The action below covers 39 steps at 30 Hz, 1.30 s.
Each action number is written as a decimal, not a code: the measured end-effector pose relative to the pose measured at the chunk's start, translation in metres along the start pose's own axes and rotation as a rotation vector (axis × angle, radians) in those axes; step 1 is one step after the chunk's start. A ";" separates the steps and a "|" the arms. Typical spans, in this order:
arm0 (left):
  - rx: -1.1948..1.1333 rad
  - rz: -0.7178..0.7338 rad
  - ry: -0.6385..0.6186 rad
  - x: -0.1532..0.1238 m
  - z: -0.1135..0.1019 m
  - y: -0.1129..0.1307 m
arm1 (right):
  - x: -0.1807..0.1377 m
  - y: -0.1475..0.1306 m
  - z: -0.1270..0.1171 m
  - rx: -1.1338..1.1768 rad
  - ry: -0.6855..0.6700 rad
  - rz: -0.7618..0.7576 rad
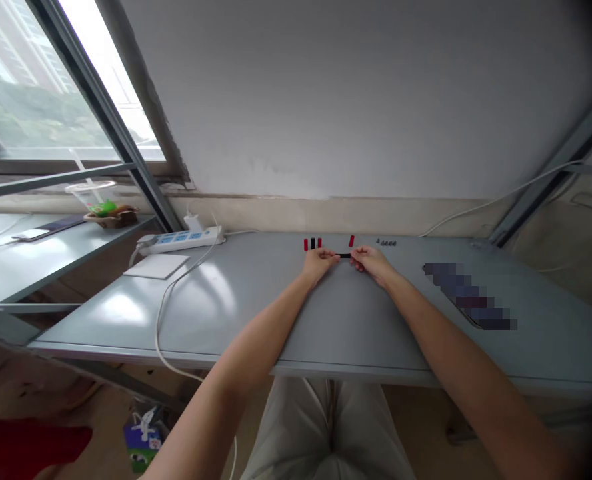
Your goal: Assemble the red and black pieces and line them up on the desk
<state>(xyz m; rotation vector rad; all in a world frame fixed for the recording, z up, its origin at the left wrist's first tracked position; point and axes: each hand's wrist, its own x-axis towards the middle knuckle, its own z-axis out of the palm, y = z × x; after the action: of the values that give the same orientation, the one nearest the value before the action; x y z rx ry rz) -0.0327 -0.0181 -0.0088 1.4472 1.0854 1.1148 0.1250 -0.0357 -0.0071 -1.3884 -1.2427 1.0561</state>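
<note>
Okay, so both our hands are pinched down, thumbs against fingers, on the same thing: our left hand (319,265) has the left end of a short, slim black rod (345,256), and our right hand (373,262) has the right end. Only the middle shows, so we can't tell if it's one piece or two, or what it's made of.

The big thing for us is the line-up: the rod sits right between the hands, long axis side to side, about parallel to the back edge of the grey worktop (346,320). Neither hand is nearer, and it's much closer to that back edge than the front one.

Just past the left hand, toward the back edge, we've got a red cylinder (305,245), a black cylinder (313,243) and another red cylinder (319,243). A lone red cylinder (351,241) is behind the rod, with tiny dark grey pieces (387,243) further right along that edge.
</note>
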 end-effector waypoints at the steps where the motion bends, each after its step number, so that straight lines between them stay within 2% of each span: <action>1: 0.001 0.000 0.000 0.000 0.000 0.000 | 0.000 0.000 0.000 0.001 0.000 -0.002; 7: -0.037 0.029 0.065 -0.002 0.003 0.004 | -0.008 -0.011 -0.002 -0.031 -0.057 -0.025; 12: -0.077 0.081 0.108 -0.003 0.004 0.008 | -0.008 -0.011 -0.004 -0.165 -0.128 -0.147; 17: -0.079 0.090 0.072 -0.003 0.005 0.006 | -0.002 -0.002 -0.002 -0.456 -0.047 -0.330; 20: -0.063 0.082 0.031 -0.005 0.006 0.006 | 0.000 0.000 0.003 -0.626 -0.009 -0.388; 23: -0.072 0.080 0.039 -0.005 0.006 0.009 | 0.005 -0.002 0.011 -0.688 0.008 -0.354; 27: -0.148 0.061 0.220 -0.003 0.001 0.014 | 0.018 -0.005 0.020 -0.614 0.059 -0.215; 32: -0.245 -0.038 0.367 0.001 -0.010 0.014 | 0.039 -0.003 0.032 -0.550 0.094 -0.159; 39: -0.276 -0.095 0.408 0.001 -0.014 0.012 | 0.055 0.006 0.047 -0.614 0.134 -0.161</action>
<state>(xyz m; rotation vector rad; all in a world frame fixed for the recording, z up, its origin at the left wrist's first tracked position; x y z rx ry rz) -0.0454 -0.0161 0.0051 0.9651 1.2079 1.4663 0.0858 0.0236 -0.0209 -1.7399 -1.6231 0.4698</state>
